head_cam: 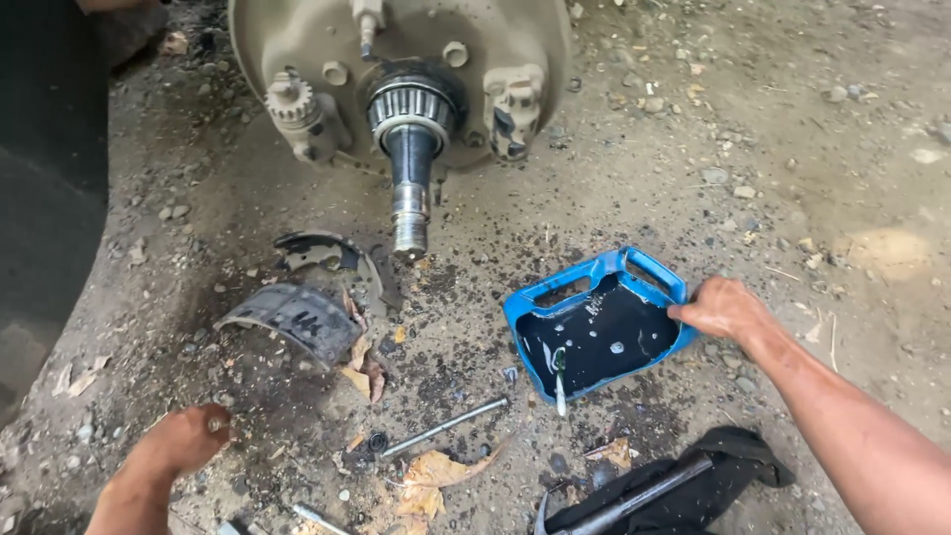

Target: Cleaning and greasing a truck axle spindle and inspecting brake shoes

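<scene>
Oily gravel ground [634,178] lies beneath the axle spindle [410,168] and blue tray [594,269].

Brake plate [297,40] cut off by the top edge. Fingertips of right hand [721,307] hidden behind the rim of the blue tub [555,289]. Tub's bottom hidden under dark liquid. Left hand [183,441] fingers curled under, unseen. Metal bar [634,498] near the bottom edge partly buried in black cloth [733,466].

The single head camera looks steeply down and forward from above at dirt ground [792,129], quite near, with the axle hub [406,89] at the top edge and both forearms entering from the bottom.
</scene>
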